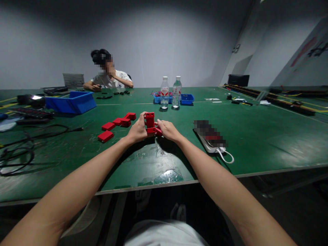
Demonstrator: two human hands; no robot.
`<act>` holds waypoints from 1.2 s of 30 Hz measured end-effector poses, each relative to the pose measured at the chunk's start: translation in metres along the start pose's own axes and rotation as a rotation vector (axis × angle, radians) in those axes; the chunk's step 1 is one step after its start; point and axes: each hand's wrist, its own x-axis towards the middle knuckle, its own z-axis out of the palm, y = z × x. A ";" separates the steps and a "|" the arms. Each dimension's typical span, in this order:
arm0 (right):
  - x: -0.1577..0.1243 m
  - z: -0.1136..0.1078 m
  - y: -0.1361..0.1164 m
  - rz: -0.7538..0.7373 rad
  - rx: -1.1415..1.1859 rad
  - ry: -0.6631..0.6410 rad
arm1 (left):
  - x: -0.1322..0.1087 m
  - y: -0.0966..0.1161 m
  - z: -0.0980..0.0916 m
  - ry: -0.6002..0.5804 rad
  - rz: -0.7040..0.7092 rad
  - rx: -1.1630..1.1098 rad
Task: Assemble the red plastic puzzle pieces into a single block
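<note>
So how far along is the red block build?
Done: a few red pieces already stand joined as a red block assembly on the green table. In hand: the left hand grips its upright part and the right hand holds the base at its side. Left: several loose red blocks lie unattached to the left of the hands, so it looks partway at most.

- I am watching the left hand point(138, 131) and right hand point(167, 130) gripping a red block assembly point(150, 122) on the green table point(256, 136).
- Loose red blocks point(116, 125) are lying just left of it.
- Two water bottles point(170, 92) are standing beyond.
</note>
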 end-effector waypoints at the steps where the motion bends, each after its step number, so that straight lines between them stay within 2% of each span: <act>1: -0.001 -0.001 0.001 -0.007 -0.109 -0.004 | 0.001 -0.003 -0.001 -0.015 -0.030 0.019; 4: -0.006 -0.001 0.001 -0.022 -0.318 -0.104 | 0.003 -0.014 -0.004 -0.066 -0.097 0.040; 7: -0.008 -0.001 0.000 -0.025 -0.376 -0.172 | 0.003 -0.019 -0.006 -0.096 -0.085 0.019; 10: -0.007 -0.003 0.001 0.023 -0.365 -0.122 | 0.001 -0.015 -0.004 -0.117 -0.066 -0.002; 14: -0.003 -0.007 0.004 0.115 -0.285 0.042 | -0.001 -0.005 0.001 -0.157 -0.056 0.016; 18: 0.003 -0.009 0.005 0.206 -0.022 0.226 | -0.001 -0.003 0.005 -0.173 -0.025 0.020; 23: 0.012 -0.010 -0.004 0.466 0.752 0.305 | 0.001 -0.011 0.010 -0.127 0.114 -0.095; 26: 0.012 -0.016 -0.010 0.576 1.048 0.345 | 0.001 -0.013 0.012 -0.128 0.128 -0.117; 32: 0.009 -0.022 -0.016 0.599 1.108 0.313 | 0.001 -0.012 0.012 -0.050 0.137 -0.031; 36: 0.008 -0.021 -0.016 0.612 1.094 0.295 | 0.001 -0.010 0.010 -0.101 0.142 -0.048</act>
